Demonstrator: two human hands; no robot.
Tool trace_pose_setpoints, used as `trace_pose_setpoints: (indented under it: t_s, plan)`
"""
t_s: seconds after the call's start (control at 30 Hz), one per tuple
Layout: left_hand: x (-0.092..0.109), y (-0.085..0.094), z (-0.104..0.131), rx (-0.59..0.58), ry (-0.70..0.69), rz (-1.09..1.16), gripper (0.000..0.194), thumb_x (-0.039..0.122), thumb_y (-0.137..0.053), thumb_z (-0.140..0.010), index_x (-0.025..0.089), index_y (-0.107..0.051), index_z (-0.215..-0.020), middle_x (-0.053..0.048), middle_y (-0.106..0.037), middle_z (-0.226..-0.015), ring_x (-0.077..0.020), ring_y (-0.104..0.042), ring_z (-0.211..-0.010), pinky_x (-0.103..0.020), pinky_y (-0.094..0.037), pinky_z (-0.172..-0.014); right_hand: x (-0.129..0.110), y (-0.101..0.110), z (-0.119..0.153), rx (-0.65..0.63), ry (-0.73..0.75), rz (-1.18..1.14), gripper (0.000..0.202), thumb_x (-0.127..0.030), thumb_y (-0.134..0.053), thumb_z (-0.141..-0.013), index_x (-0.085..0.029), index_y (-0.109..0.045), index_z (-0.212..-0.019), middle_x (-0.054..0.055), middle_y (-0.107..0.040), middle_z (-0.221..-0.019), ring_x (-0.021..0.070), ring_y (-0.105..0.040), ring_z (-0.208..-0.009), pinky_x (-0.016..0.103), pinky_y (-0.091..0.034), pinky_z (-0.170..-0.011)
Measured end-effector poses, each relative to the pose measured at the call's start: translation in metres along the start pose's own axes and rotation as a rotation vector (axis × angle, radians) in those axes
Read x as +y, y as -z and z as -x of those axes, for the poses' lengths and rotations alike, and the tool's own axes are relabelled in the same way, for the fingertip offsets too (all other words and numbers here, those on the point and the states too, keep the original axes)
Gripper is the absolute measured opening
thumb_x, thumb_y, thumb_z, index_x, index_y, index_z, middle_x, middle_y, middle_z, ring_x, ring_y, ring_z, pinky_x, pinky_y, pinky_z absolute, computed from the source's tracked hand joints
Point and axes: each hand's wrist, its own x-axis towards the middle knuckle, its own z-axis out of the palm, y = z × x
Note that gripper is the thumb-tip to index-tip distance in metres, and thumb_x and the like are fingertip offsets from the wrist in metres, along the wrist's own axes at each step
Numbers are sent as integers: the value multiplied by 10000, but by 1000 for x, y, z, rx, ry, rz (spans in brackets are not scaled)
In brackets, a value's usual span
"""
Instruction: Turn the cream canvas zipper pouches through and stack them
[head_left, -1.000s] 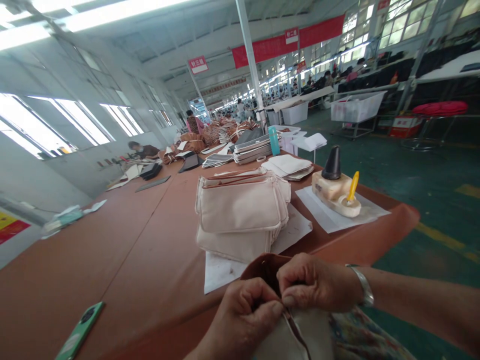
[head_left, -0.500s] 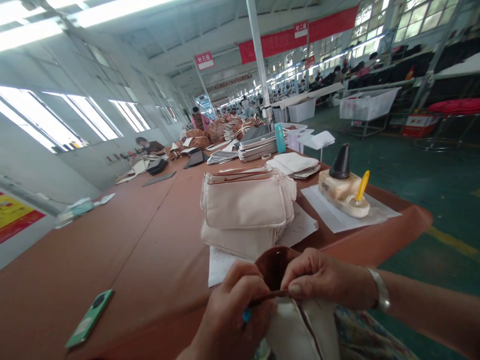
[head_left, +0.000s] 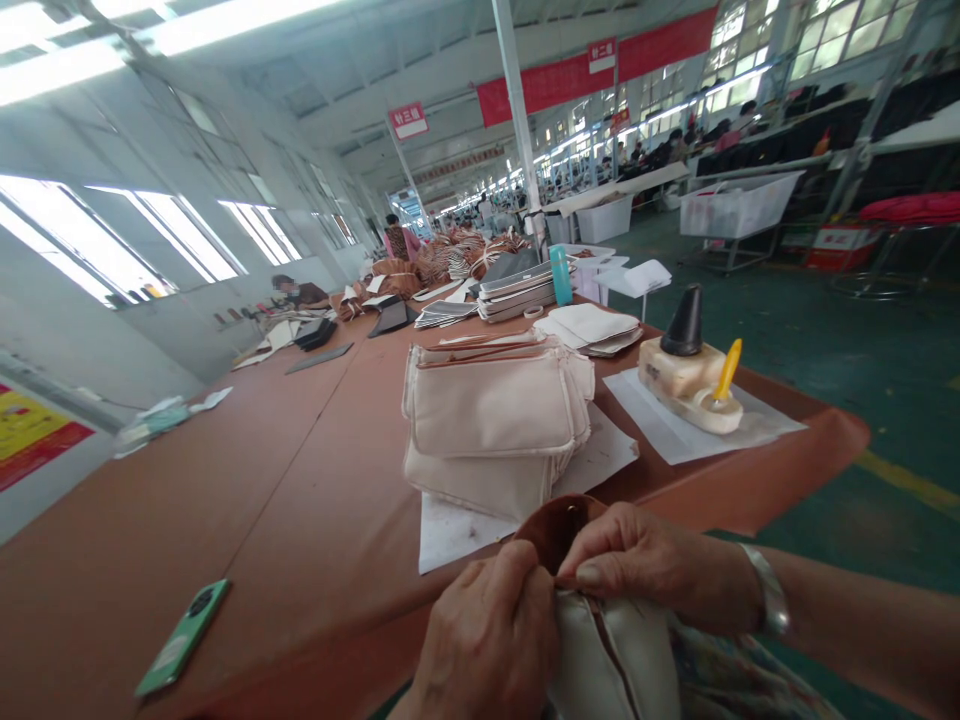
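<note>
The left hand (head_left: 491,630) and right hand (head_left: 652,565), fingers closed, pinch the upper edge of a cream bag piece with brown lining (head_left: 637,640). It hangs below and between them, near the brown-covered table (head_left: 300,530).

Long factory workshop, red banner (head_left: 540,95) overhead, rows of workers beyond the metal post (head_left: 519,120), stacked fabric pieces (head_left: 491,405) on the broad worktable (head_left: 300,500) before it.
</note>
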Motion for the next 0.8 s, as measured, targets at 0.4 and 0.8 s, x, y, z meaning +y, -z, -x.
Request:
trace_pose_setpoints:
  t_s: [0.4, 0.8]
  plan:
    - [0, 14, 2, -200, -192, 75, 182, 29, -397, -870, 128, -542, -922, -67, -581, -816, -173, -528, -634, -295, -502, -571, 7, 17, -3, -49, 3, 232, 366, -407, -714, -792, -55, -709, -891, 15, -596, -712, 84, -480, -640, 202, -365, -613]
    - [-15, 7, -6, -548, 696, 1074, 418, 503, -407, -967, 140, -559, -826, -2, -464, -734, -119, -410, -676, -221, -352, -589, -16, 11, 2, -121, 115, 501, 246, -327, -586, -878, -88, -623, -836, 5, -577, -736, 71, -457, -627, 168, -345, -559]
